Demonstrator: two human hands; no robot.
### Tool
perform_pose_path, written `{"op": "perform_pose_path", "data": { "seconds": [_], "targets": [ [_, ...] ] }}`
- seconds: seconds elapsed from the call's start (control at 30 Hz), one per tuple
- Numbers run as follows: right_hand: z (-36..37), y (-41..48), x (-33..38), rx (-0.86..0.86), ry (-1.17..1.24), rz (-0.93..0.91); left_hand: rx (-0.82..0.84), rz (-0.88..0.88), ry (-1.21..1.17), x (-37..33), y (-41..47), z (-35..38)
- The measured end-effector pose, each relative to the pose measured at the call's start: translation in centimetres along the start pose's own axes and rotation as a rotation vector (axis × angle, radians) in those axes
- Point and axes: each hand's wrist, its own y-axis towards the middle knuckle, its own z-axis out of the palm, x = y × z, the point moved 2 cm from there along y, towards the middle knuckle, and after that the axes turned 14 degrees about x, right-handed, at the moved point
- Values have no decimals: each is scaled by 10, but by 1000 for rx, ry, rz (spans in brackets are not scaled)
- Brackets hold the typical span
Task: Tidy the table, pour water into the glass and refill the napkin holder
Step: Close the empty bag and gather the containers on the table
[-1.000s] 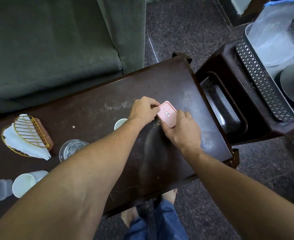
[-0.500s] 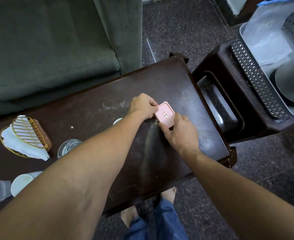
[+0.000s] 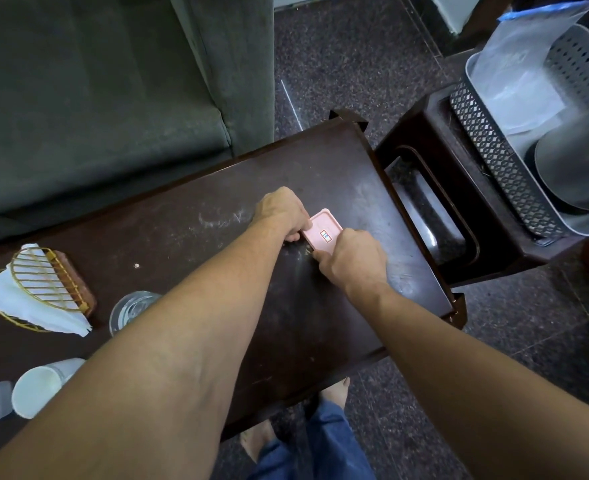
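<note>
Gripping a small pink container (image 3: 323, 227) at the centre of the frame, the left hand (image 3: 279, 213) pinches its left edge and the right hand (image 3: 352, 261) curls over its lower end. It sits low over the dark table (image 3: 321, 161) with its labelled, rimmed face up. One corner points toward the upper right. The right hand hides the full length of its long axis.

On the desk (image 3: 338, 174) before me the small tray (image 3: 324, 228) sits gripped between my left hand (image 3: 279, 213) and right hand (image 3: 352, 261), the napkin holder (image 3: 43, 282) far left with the glass (image 3: 130, 308) just right of it, the sofa (image 3: 95, 98) behind the desk, and a basket (image 3: 494, 161) on the stool (image 3: 424, 143) to the right.
</note>
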Motion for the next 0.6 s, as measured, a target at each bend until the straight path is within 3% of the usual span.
{"op": "perform_pose_path", "data": {
  "seconds": [0.37, 0.6],
  "targets": [
    [0, 5, 5, 38, -30, 16, 54, 26, 204, -6, 12, -4],
    [0, 5, 1, 56, -12, 24, 46, 32, 198, -6, 11, -5]
  ]
}}
